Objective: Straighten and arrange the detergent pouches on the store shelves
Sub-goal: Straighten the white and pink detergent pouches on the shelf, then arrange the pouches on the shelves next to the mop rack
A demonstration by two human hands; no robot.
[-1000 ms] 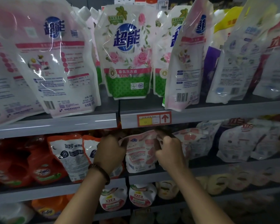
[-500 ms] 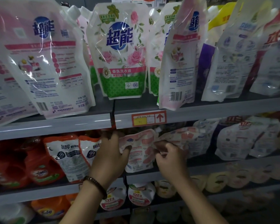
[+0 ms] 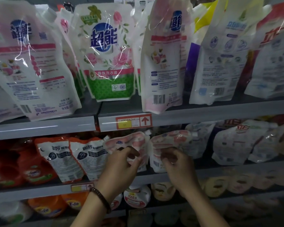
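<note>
On the middle shelf (image 3: pixel 220 167) two pink-and-white detergent pouches stand side by side under the price tag. My left hand (image 3: pixel 121 164), with a bead bracelet on the wrist, pinches the lower front of the left pink pouch (image 3: pixel 131 141) between thumb and curled fingers. Just to the right, my right hand (image 3: pixel 175 164) has its fingers curled on the front of the right pink pouch (image 3: pixel 172 138). Both pouches stand roughly upright, spouts near the shelf above. My hands hide their lower halves.
Two orange-and-white pouches (image 3: pixel 75 158) lean left of my hands, with red Tide bags (image 3: pixel 31 171) beyond. White pouches (image 3: pixel 239 141) slump to the right. Large pouches (image 3: pixel 105 53) crowd the top shelf (image 3: pixel 44 126), one (image 3: pixel 162 63) overhanging its edge. Round refill packs (image 3: pixel 136 195) fill the bottom shelf.
Both hands came down from the pouch tops to mid-height. The right pink pouch now stands beside the left one, and my right hand shifted onto it.
</note>
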